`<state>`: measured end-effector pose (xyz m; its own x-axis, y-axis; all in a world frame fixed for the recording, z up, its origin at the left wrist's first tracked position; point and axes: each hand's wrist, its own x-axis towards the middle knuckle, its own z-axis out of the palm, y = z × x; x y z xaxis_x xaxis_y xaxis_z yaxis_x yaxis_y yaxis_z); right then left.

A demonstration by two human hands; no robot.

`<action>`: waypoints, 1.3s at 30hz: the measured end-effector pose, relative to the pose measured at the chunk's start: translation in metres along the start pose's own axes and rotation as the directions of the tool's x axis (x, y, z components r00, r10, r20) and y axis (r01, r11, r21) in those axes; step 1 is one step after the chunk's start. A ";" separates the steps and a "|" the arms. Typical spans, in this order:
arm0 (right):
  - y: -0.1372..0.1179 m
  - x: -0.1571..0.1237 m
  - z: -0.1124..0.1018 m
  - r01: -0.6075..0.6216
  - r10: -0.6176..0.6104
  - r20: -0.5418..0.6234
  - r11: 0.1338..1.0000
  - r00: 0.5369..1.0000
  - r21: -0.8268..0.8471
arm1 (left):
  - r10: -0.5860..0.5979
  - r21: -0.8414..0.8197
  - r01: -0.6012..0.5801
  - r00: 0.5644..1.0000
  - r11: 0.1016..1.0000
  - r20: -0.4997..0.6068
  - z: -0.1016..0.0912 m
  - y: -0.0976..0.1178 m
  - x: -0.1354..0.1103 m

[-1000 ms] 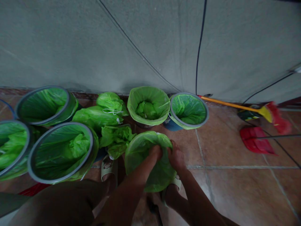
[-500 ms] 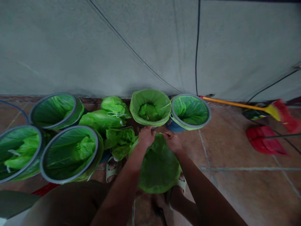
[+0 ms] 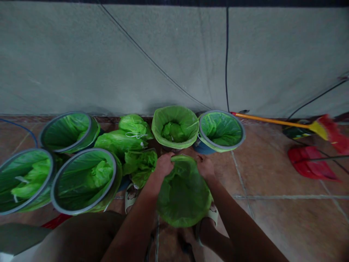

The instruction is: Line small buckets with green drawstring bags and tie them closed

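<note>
Between my feet stands a bin lined with a green trash bag [image 3: 182, 203], its liner folded over the rim. My left hand [image 3: 164, 165] is closed on the bag's edge at the far left of the rim. On the far right of the same rim, my right hand [image 3: 205, 166] pinches the bag edge, fingers partly hidden. Just beyond my hands is another bin with a green liner [image 3: 174, 112], a crumpled bag inside. A grey-rimmed bin [image 3: 242, 140] with a green liner stands to its right.
Several grey-rimmed lined bins, including a near one [image 3: 56, 196], stand at left. Tied green bags [image 3: 117, 142] and a crumpled bag [image 3: 141, 160] lie beside them. A broom [image 3: 272, 119] and red dustpan [image 3: 308, 163] are at right. Cables hang along the wall [image 3: 174, 47].
My hands have moved apart along the bin's rim, the left going left and the right going right, spreading the bag edge wider. The view has tilted up slightly.
</note>
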<state>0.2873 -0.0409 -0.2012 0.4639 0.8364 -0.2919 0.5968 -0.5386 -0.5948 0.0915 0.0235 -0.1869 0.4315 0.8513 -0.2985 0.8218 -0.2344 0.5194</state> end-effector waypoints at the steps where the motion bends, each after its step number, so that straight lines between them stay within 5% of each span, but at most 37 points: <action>1: 0.002 -0.002 0.000 0.040 -0.040 -0.006 0.999 0.999 -0.004 | 0.010 -0.019 -0.010 1.000 1.000 0.004 -0.003 0.002 0.001; 6: 0.006 -0.009 0.003 0.236 -0.229 0.109 0.970 0.967 -0.054 | 0.039 -0.059 -0.039 0.999 0.997 0.004 -0.006 0.011 0.009; 11: 0.003 -0.016 0.005 0.218 -0.171 0.219 0.954 0.960 -0.208 | 0.051 0.208 -0.062 0.997 0.976 0.059 0.007 0.007 0.010; 16: -0.002 -0.021 0.003 0.168 -0.096 0.219 0.925 0.971 -0.340 | -0.039 0.265 0.026 0.998 0.964 0.045 0.008 0.009 0.004; 20: 0.004 -0.022 -0.007 0.190 -0.162 0.138 0.957 0.977 -0.220 | -0.109 -0.030 0.108 0.994 0.994 -0.033 -0.002 -0.007 0.002; 24: 0.025 -0.029 -0.021 0.153 -0.153 -0.050 0.988 0.987 -0.011 | -0.354 -0.461 0.274 0.930 0.844 -0.096 -0.007 -0.046 -0.002; 27: 0.042 -0.040 -0.022 0.106 -0.106 -0.071 0.994 0.992 -0.004 | -0.452 -0.474 0.375 0.890 0.797 -0.056 -0.005 -0.064 -0.007; 33: 0.059 -0.069 0.002 0.055 -0.052 0.024 0.990 0.998 -0.129 | -0.256 -0.351 0.231 0.966 0.907 -0.024 -0.002 -0.051 -0.021; 39: 0.056 -0.080 0.017 -0.005 -0.001 -0.022 0.967 1.000 -0.256 | -0.187 -0.339 0.138 0.975 0.931 -0.117 0.003 -0.032 -0.032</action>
<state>0.2723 -0.1357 -0.2243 0.4778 0.8345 -0.2745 0.7422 -0.5506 -0.3820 0.0525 0.0022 -0.1960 0.2234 0.9291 -0.2946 0.6983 0.0583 0.7134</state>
